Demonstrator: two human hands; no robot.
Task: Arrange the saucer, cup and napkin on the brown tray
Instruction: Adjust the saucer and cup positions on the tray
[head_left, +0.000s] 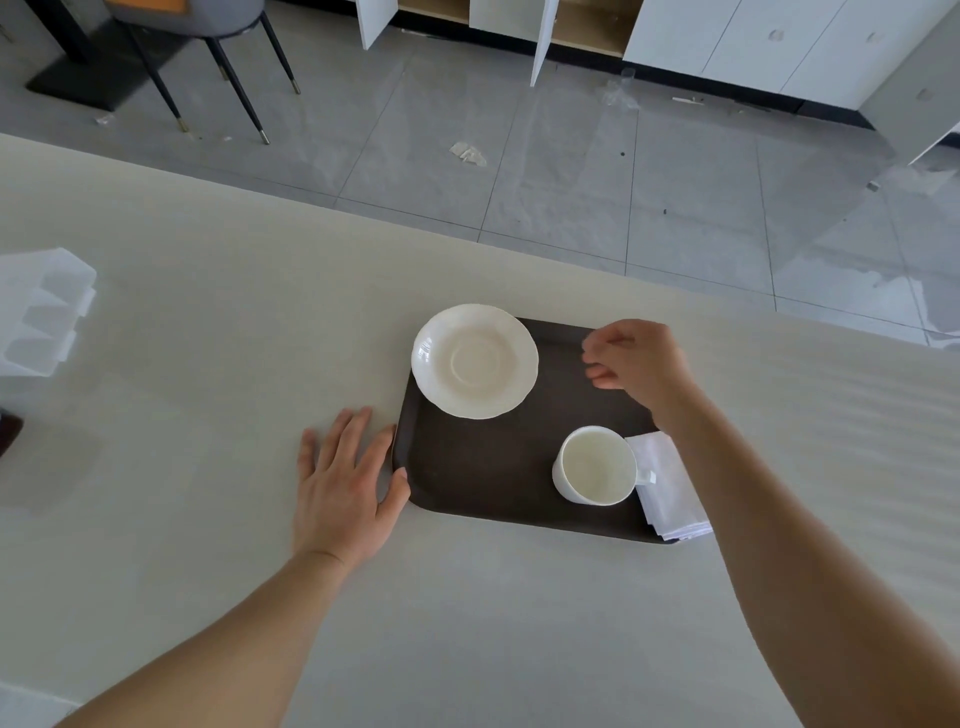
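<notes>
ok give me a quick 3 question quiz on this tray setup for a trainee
1. True or false: the cup stands on the saucer.
2. Which hand touches the brown tray? A) left hand B) right hand C) both
3. Fill in: the napkin lies at the tray's ____ edge, beside the cup's handle.

Key
1. False: the cup stands on the tray itself, apart from the saucer.
2. A: its thumb rests against the tray's left rim; the right hand hovers over the tray, holding nothing.
3. Right.
</notes>
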